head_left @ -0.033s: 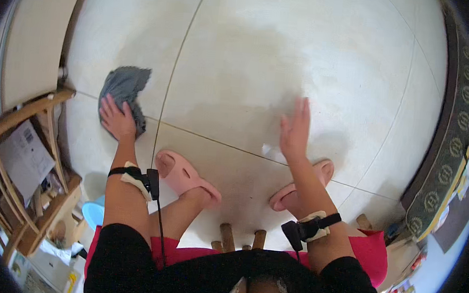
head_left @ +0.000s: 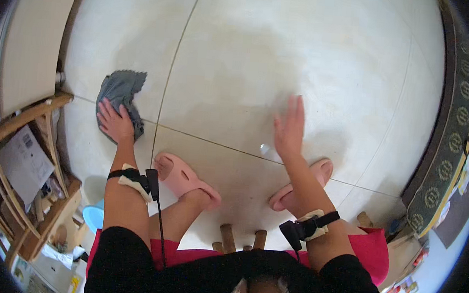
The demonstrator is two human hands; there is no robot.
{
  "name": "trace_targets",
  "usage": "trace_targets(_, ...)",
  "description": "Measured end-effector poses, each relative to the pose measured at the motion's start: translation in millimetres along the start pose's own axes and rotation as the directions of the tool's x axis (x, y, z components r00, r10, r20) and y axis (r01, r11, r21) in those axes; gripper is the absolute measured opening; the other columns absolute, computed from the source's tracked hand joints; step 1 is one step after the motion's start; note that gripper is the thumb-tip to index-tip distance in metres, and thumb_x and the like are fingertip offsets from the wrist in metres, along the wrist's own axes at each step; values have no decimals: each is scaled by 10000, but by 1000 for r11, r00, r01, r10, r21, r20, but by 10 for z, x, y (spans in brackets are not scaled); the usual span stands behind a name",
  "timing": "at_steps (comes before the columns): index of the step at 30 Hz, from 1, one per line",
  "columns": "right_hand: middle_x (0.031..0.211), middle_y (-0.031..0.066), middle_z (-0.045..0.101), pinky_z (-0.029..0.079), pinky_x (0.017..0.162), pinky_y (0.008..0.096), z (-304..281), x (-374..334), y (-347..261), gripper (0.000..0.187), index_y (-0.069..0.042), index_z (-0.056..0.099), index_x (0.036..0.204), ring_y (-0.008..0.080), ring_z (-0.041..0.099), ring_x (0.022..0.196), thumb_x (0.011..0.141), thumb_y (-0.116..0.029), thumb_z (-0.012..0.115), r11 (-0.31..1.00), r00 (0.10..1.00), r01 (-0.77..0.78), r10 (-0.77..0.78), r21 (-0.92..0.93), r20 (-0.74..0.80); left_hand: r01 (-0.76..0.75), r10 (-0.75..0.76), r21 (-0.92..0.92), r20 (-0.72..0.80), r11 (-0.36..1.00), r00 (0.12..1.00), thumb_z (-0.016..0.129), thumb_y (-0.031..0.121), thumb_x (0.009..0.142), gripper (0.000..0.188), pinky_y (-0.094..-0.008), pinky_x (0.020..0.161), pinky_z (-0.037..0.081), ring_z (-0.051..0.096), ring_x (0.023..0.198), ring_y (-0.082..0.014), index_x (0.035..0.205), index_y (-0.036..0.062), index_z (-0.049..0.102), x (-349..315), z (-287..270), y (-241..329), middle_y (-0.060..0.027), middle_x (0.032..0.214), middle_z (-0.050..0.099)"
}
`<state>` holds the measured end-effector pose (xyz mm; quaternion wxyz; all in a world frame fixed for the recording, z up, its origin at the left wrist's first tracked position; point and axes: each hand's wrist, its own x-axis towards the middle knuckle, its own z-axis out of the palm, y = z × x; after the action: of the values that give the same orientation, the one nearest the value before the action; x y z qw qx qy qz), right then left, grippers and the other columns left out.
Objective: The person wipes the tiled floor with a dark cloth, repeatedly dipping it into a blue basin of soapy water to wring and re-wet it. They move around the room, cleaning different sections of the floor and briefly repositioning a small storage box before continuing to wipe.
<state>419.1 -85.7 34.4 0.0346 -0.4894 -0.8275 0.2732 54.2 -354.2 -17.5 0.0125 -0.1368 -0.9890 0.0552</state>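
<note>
I take my left slipper (head_left: 175,179), pink and on my foot, as the mark for everything here. Beyond it and to its left, the dark grey cloth (head_left: 119,84) lies rumpled on the pale tiled floor (head_left: 239,92), one side of it ragged. My left hand (head_left: 117,122) rests palm down on the cloth, fingers spread and straight—laid over it rather than closed around it.

My right hand (head_left: 290,131) is well to the right of that slipper and farther out, open, with the fingers long and close together and the thumb held apart. I see nothing in it; it is a little blurred, and I cannot tell whether it touches the floor.

A small whitish scrap (head_left: 266,149) lies right of the left slipper, on this side of my right hand—too small to make out. My right slipper (head_left: 320,171) is well to the right of the left one. To the left slipper's left stand a wooden rack (head_left: 53,209) and, nearer me, a light blue basin (head_left: 92,216). Wooden legs (head_left: 228,238) show nearer me and to its right.
</note>
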Motion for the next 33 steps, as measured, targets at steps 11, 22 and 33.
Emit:
trace_targets(11, 1485, 275, 239, 231, 1115, 468, -217, 149, -3, 620, -4, 349, 1406, 428, 275, 1353, 867, -176, 601, 990, 993, 1, 16, 139, -118, -380, 377, -88, -49, 921, 925, 479, 505, 900, 689, -601, 1071, 212, 257, 1372, -394, 1434, 86, 358, -562, -303, 2704, -146, 1507, 302)
trace_targets(22, 1446, 293, 306, 273, 1101, 445, -462, 420, 481, 520, 54, 424, 1338, 450, 312, 1329, 898, -188, 557, 995, 995, 10, 0, 102, -95, -524, 770, -810, -151, 262, 619, 588, 197, 858, 625, -505, 1116, 206, 290, 1362, -395, 1414, 47, 345, -1650, -745, 3628, -199, 1471, 330)
trace_targets(33, 1349, 127, 465, 287, 1037, 531, 387, 1303, -515, 716, -103, 503, 1286, 376, 340, 1302, 654, -357, 725, 897, 893, 441, -434, 34, -118, -219, 278, -869, -99, 443, 956, 464, 143, 956, 505, -405, 1125, 205, 314, 1361, -307, 1410, -25, 324, -748, -896, 2336, -190, 1458, 350)
